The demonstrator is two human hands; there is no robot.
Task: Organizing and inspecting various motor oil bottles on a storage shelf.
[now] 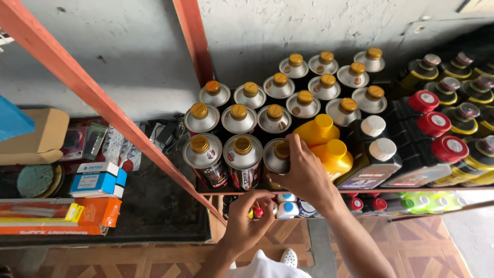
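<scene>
My right hand (303,172) grips a silver can with a gold cap (276,154) at the front of a shelf, next to two yellow bottles (324,140). It belongs to a block of several identical gold-capped cans (242,119) standing in rows. My left hand (246,221) reaches to the lower shelf under it and closes on a small can with a red cap (258,211); beside it stand small bottles with blue and white caps (289,207).
Black bottles with white caps (378,139) and red caps (435,123) fill the shelf's right side. An orange shelf frame bar (103,98) runs diagonally at left. Boxes (98,179) and an orange carton (59,216) lie on the left shelf. Patterned floor tiles (411,247) show below.
</scene>
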